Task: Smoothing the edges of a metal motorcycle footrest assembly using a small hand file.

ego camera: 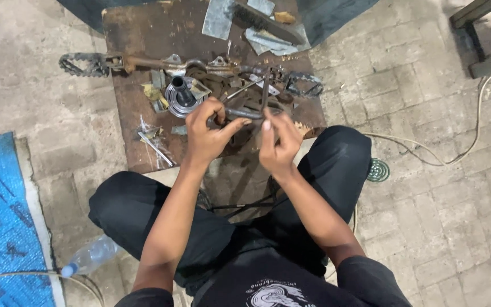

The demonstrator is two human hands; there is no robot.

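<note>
Fingers (pixel 214 108) of the left hand (pixel 207 133) are curled shut around a bent metal rod (pixel 244 113), held just above a rusty metal plate (pixel 143 34) on the floor. The right hand (pixel 279 145) is closed on the rod's other end, thumb raised. A metal hub (pixel 182 95) is seen just beside the left hand.

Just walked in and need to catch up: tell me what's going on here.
A person sits on the paved floor with a rusty board of metal parts between the knees. The left hand and right hand together hold a bent metal rod piece over the board. A round metal hub sits just left of the hands; a plastic bottle lies by the left leg.
</note>
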